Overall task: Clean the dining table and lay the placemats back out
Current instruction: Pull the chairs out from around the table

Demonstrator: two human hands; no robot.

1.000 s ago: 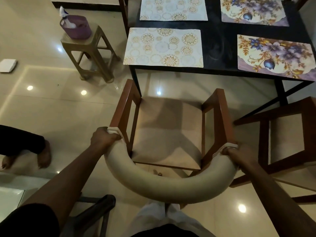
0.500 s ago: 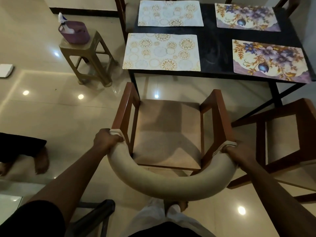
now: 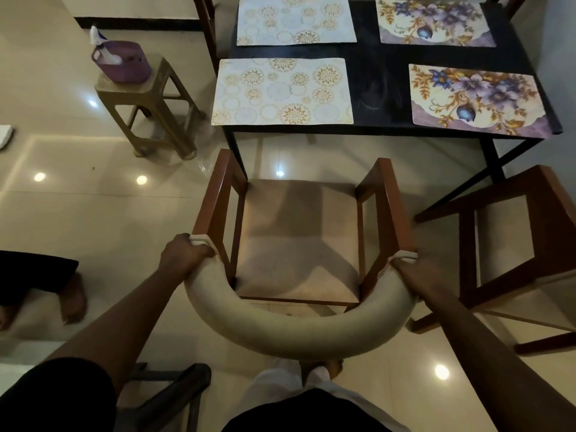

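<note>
A chair is gripped by both hands at the two ends of its curved, padded backrest. The left hand is closed over the left end, with the fingers curled round the padding where it meets the wooden armrest. The right hand is wrapped round the right end in the same way, though its fingertips are hidden behind the padding. The chair is turned toward the dining table, and its seat is set just short of the table's near edge, not tucked beneath it. Four placemats are laid flat on the dark tabletop. A cream placemat patterned with gold circles is placed at the near left, with a second cream placemat beyond it. A floral placemat is set at the near right, with a second floral placemat behind it. A bare strip of tabletop is left between the two columns. To the left of the table a stool is seen, on which a purple basket holding a spray bottle is stood. A second chair is placed at the right, and another person's bare foot is visible on the floor at the far left.
</note>
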